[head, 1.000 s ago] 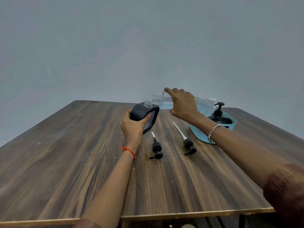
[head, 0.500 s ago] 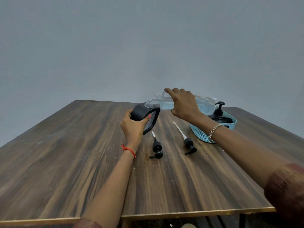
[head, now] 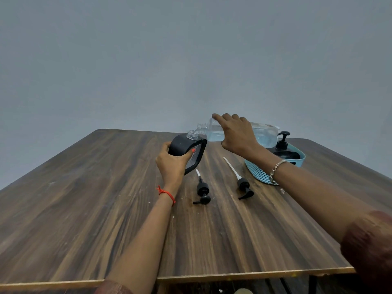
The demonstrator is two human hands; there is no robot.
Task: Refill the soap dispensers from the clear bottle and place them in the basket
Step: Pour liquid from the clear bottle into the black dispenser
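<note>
Soap refilling is proceeding near the brown wooden table's [head: 106, 209] far edge. The left hand [head: 172, 164] is gripping a tilted black soap dispenser [head: 184, 148], and the right hand [head: 236, 134] is clasping a clear plastic bottle [head: 263, 134], tipping its mouth just above the dispenser's neck. Liquid may be flowing, though the view is unclear. Steadier tipping is looking necessary next.

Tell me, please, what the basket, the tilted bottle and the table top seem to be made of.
Basket: likely turquoise plastic, matte; its wall is a moulded lattice.
Bottle: clear, glossy, probably plastic; the liquid shows through and the neck is threaded.
Table top: dark wood grain, matte, perhaps laminate on board, given the pale raw front edge.
</note>
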